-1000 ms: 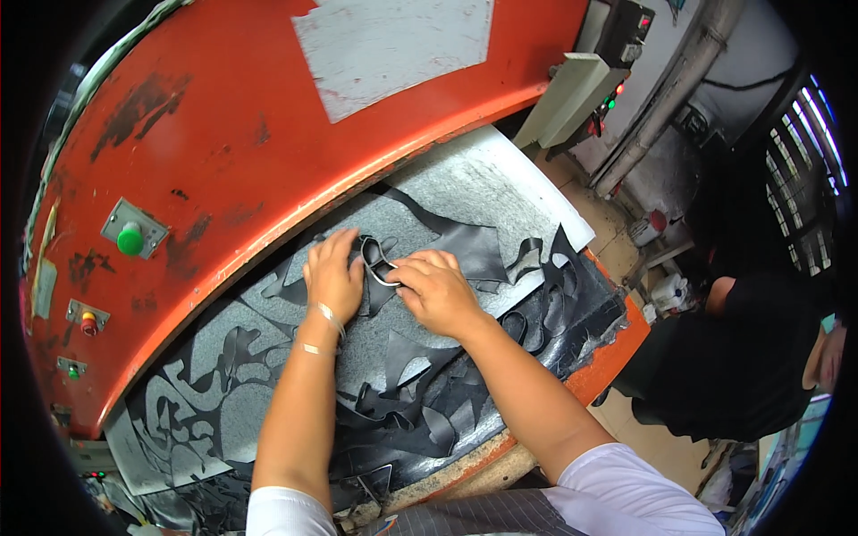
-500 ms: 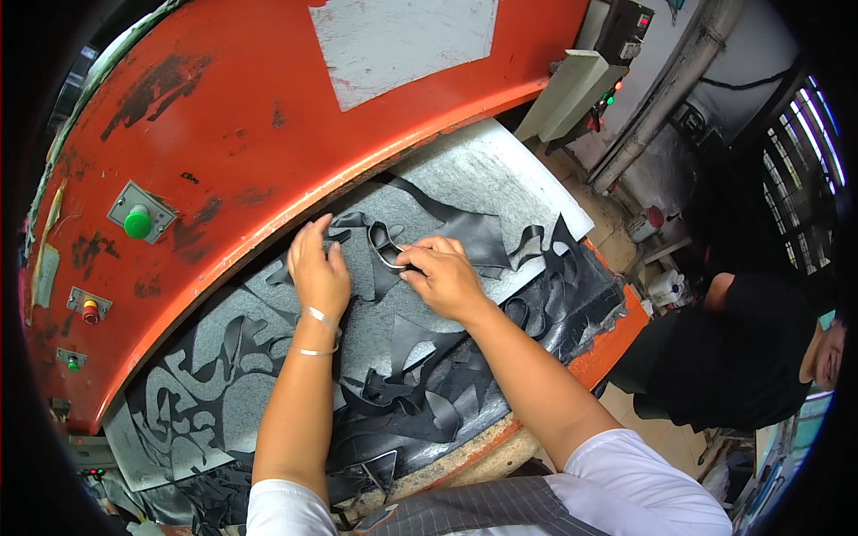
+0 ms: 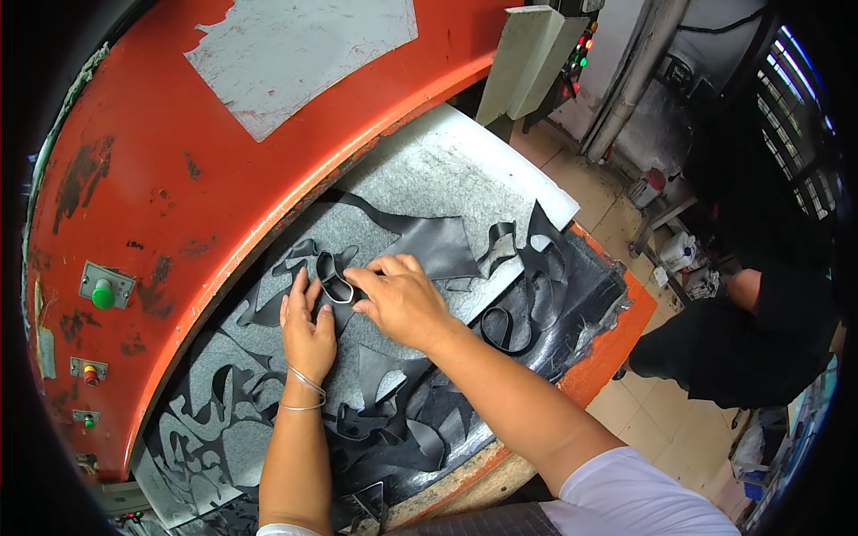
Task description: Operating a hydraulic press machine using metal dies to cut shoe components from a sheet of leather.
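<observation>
A small loop-shaped cutting die point(image 3: 338, 290) with a thin metal rim stands on the dark leather. Its near edge is pinched between the thumb and fingers of my right hand point(image 3: 399, 299). Close by on the left, my left hand point(image 3: 309, 329) has its fingers stretched out and apart, pointing away from me; the fingertips come near the die, and whether they touch it I cannot tell. Dark leather point(image 3: 438, 248) with cut-out holes lies around both hands on a pale, scuffed cutting board point(image 3: 474, 165).
The orange-red press body point(image 3: 179, 205) curves over the board's far side, with a green button point(image 3: 104, 295) and a red button point(image 3: 91, 375). Leather offcuts point(image 3: 411, 438) pile along the near edge. At the right stands another person in dark clothes point(image 3: 737, 348).
The view has shifted, so the press and board sit differently in it. My left hand has come down nearer the die. My right hand keeps its pinch on the die.
</observation>
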`<state>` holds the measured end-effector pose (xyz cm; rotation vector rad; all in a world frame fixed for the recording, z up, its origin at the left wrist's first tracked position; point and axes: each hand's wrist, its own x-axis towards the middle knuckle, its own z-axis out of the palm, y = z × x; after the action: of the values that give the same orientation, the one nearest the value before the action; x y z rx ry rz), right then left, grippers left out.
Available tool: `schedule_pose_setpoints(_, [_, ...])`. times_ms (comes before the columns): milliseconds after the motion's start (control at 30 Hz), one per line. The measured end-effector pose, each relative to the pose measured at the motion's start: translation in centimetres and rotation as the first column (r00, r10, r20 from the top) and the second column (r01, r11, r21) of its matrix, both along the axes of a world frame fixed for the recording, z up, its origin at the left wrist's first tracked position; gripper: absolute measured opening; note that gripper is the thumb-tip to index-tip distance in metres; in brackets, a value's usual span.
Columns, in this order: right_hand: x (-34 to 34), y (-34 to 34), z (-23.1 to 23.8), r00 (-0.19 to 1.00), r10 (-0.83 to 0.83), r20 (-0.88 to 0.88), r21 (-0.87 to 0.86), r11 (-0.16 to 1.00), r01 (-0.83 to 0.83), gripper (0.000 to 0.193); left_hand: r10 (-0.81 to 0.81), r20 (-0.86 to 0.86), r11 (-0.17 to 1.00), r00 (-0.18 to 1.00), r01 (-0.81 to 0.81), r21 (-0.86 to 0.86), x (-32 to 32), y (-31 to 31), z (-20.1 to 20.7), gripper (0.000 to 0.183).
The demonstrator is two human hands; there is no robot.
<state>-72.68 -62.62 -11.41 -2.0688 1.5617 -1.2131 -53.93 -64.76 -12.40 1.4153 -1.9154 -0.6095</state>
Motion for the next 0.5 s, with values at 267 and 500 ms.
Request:
schedule_pose_setpoints(267, [0.2, 0.2, -0.2, 0.999, 0.029, -0.02, 0.05, 0.998, -0.028, 0.045, -0.089, 0.125, 0.994, 0.988, 0.081, 0.073, 1.0, 0.3, 1.5, 0.059])
schedule_pose_setpoints(500, [-0.2, 0.0, -1.1, 0.998, 0.047, -0.048, 0.082, 0.996, -0.043, 0.046, -0.092, 0.193, 0.996, 0.977, 0.087, 0.034, 0.7, 0.4, 1.0, 0.056])
